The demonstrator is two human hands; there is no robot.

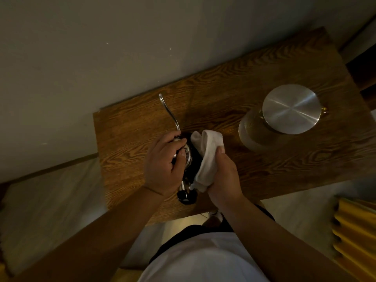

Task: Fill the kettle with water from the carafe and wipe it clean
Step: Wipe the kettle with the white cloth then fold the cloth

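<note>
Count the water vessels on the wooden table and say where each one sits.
2. The kettle stands near the table's left end, under both hands. The carafe, capped by a metal lid, stands toward the right end. None other shows.

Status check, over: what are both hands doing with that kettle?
Left hand steadying black gooseneck kettle by its lid. Right hand pressing white cloth to kettle's side. Lidded glass carafe stands apart; nothing in the way.
</note>
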